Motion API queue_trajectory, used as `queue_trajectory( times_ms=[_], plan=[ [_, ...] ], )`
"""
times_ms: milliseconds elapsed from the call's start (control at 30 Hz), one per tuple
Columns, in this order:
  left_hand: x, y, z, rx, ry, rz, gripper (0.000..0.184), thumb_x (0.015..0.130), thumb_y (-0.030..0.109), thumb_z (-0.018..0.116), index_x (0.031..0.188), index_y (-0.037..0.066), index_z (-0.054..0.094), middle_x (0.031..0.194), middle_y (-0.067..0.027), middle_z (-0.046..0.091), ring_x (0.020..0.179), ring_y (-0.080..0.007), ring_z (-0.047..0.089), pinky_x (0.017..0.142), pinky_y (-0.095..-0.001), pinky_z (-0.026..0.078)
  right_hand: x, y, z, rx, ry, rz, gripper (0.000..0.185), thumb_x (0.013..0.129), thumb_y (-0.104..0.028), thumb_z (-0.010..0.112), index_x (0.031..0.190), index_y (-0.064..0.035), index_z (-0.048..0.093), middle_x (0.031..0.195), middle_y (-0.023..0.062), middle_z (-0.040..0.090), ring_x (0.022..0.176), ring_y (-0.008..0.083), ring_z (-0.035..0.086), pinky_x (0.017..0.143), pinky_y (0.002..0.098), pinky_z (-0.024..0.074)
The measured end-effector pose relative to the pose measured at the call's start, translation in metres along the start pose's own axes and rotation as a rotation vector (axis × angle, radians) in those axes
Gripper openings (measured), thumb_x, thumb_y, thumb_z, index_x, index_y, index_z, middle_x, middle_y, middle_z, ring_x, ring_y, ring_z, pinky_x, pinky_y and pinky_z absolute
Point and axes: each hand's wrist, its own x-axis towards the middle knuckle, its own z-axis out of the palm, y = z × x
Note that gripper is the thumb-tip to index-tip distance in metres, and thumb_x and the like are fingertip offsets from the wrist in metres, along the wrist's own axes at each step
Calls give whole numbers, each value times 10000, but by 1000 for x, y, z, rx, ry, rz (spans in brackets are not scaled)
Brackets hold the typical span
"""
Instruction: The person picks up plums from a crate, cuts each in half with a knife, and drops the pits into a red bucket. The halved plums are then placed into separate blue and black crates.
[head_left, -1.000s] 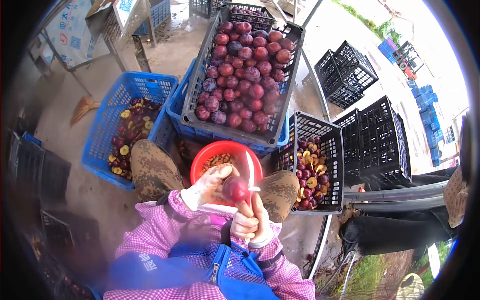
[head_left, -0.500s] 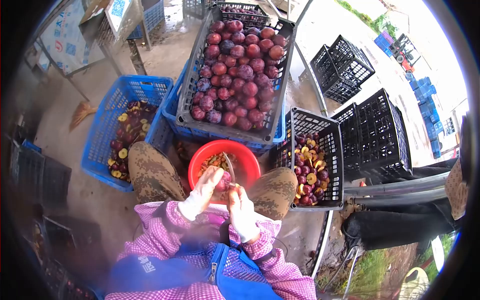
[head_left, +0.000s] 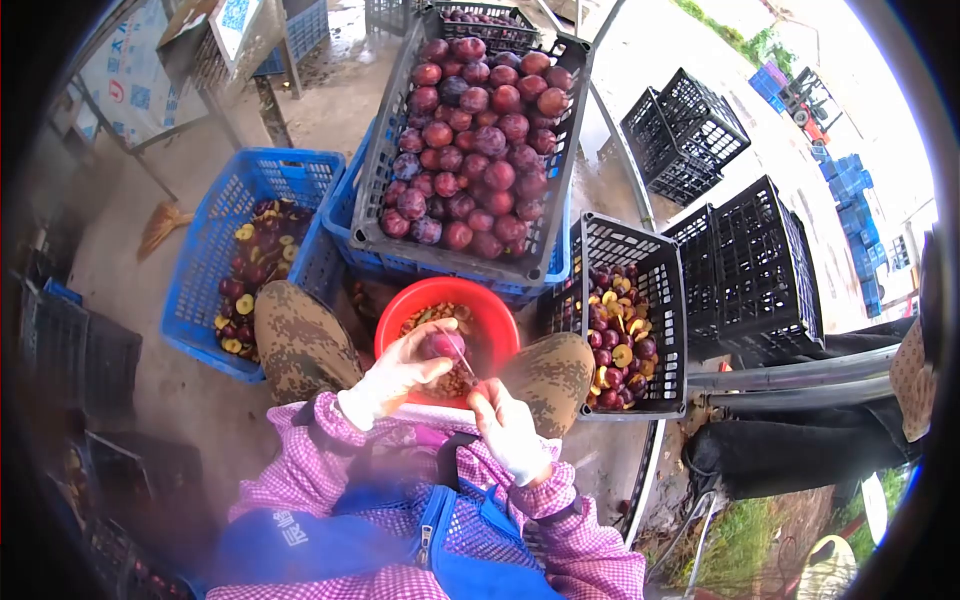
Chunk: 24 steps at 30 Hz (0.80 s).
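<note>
Over the red basin [head_left: 503, 310], my left hand [head_left: 385, 380] is closed around a dark red plum [head_left: 443, 344]. My right hand [head_left: 510, 430] pinches a knife [head_left: 467, 368] whose thin blade points up toward the plum; whether it touches the fruit I cannot tell. Both hands wear white coverings with bare fingertips. Inside the basin lie many small orange-brown bits [head_left: 455, 385], which look like plum pits. Cut plums [head_left: 622, 355] with yellow flesh fill the bottom of a black crate [head_left: 675, 300] to the right.
A black crate heaped with whole plums [head_left: 490, 142] rests on a blue crate [head_left: 345, 225] ahead. At left, another blue crate [head_left: 190, 270] holds cut plums. Stacked black crates [head_left: 760, 260] stand at right, near a person's dark-clothed leg [head_left: 800, 450]. A forklift [head_left: 808, 105] is far off.
My right hand has moved down and right, taking the knife away from over the plum. My left hand has opened its grip slightly and turned, showing more of the plum.
</note>
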Motion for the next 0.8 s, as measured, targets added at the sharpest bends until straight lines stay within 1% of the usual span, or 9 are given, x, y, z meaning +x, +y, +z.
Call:
queue_trajectory(
  times_ms=[67, 100, 133, 300, 433, 500, 600, 733, 800],
  plan=[
    [1, -1, -1, 248, 62, 121, 585, 776, -11, 670, 1307, 56, 434, 1118, -31, 531, 1046, -136, 537, 909, -262, 440, -4, -5, -3, -205, 0, 2, 231, 916, -271, 524, 940, -41, 520, 755, 217, 592, 696, 369, 630, 620, 436, 477],
    [0, 1, 5, 183, 100, 119, 577, 720, -72, 671, 1251, 25, 468, 1106, -36, 536, 1039, -134, 531, 940, -274, 424, -6, -6, -4, -206, -2, 2, 231, 916, -271, 524, 940, -41, 520, 755, 217, 592, 696, 369, 630, 620, 436, 477],
    [1, 0, 5, 182, 103, 120, 577, 720, -72, 671, 1251, 25, 468, 1106, -36, 536, 1039, -134, 531, 940, -274, 424, -7, -8, -5, -255, 3, -1, 222, 914, -265, 529, 935, -45, 522, 754, 216, 598, 706, 380, 622, 613, 436, 480],
    [1, -1, 1, 487, 219, 136, 557, 601, -3, 771, 1096, 29, 517, 1068, -39, 532, 1014, -132, 514, 941, -286, 408, -11, -14, -6, -320, 16, -39, 202, 912, -253, 539, 930, -52, 527, 718, 195, 600, 690, 377, 622, 589, 431, 484],
    [2, -4, -4, 515, 236, 151, 591, 551, 30, 804, 1071, 35, 523, 1053, -38, 527, 1008, -148, 514, 934, -294, 405, -12, -13, -7, -342, 9, -73, 197, 915, -250, 536, 924, -53, 526, 705, 193, 598, 673, 374, 621, 577, 429, 487],
    [2, -3, -5, 782, 252, 201, 657, 545, 121, 861, 1099, 22, 521, 1041, -66, 575, 1001, -166, 545, 912, -299, 428, -13, -12, -8, -353, 4, -81, 201, 916, -253, 533, 929, -53, 524, 703, 195, 599, 671, 375, 621, 578, 432, 487],
    [-1, 6, 5, 976, 297, 188, 641, 491, 115, 873, 1031, 28, 539, 1043, -59, 559, 989, -174, 533, 900, -306, 420, -15, -3, -6, -416, -37, -60, 217, 924, -266, 515, 959, -51, 521, 710, 206, 605, 673, 382, 619, 584, 446, 488],
    [-1, 3, 3, 941, 266, 172, 631, 506, 147, 882, 1025, 24, 544, 1049, -69, 572, 974, -181, 550, 901, -308, 428, -12, 10, 4, -387, -50, -50, 247, 934, -286, 488, 991, -46, 507, 723, 223, 610, 689, 398, 616, 612, 473, 484],
    [-1, -4, -3, 842, 266, 207, 561, 589, 101, 842, 1051, 21, 535, 1057, -71, 571, 975, -165, 553, 910, -301, 432, -11, 10, 7, -381, -54, -34, 256, 937, -291, 481, 994, -43, 503, 727, 229, 610, 693, 403, 615, 621, 480, 484]
  ],
)
